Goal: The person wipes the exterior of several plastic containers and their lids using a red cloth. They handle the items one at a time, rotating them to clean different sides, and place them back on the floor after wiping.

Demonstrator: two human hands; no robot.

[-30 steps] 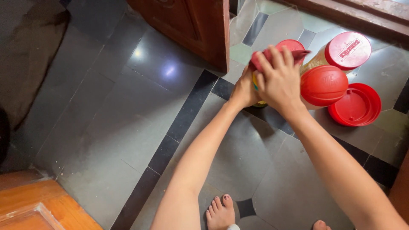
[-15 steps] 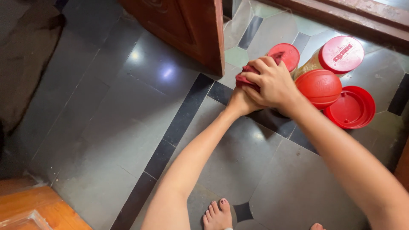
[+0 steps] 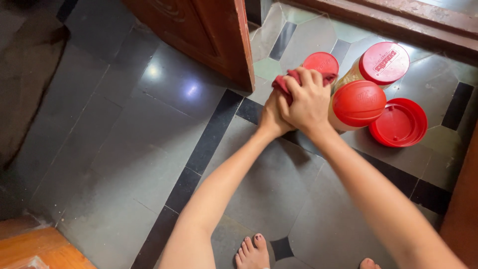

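My right hand [image 3: 306, 102] is clenched on a red cloth [image 3: 283, 82] and presses it down on top of a jar that both hands hide. My left hand [image 3: 271, 118] wraps the side of that hidden jar from the left, touching the right hand. Right beside them on the floor stand three jars with red lids: a small one [image 3: 321, 63] just behind the hands, a tall one [image 3: 384, 62] further back, and one with a domed lid [image 3: 358, 102] next to my right wrist. A loose red lid [image 3: 401, 123] lies open side up to their right.
A brown wooden door [image 3: 209, 30] stands open just left of the jars. A wooden threshold [image 3: 398, 15] runs along the back. The floor is grey stone tile with black strips [image 3: 211, 134]. My bare feet [image 3: 253, 251] show at the bottom, and an orange wooden edge [image 3: 40, 249] at the lower left.
My right hand has rubbed the cloth back and forth over the hidden jar's top, closing tighter on it. The jar's yellow side, seen earlier, is now covered by my hands.
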